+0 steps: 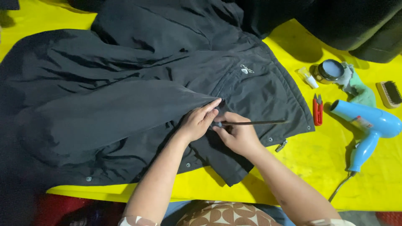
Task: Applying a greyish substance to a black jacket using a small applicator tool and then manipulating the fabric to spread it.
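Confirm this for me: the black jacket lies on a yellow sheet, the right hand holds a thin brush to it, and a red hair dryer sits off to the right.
One detail is wrong: the hair dryer is blue, not red, as the head view shows. The rest stands: the black jacket lies on the yellow sheet, and the right hand holds a thin brush to it.

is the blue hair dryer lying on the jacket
No, the hair dryer lies on the yellow table cover, off to the right of the black jacket.
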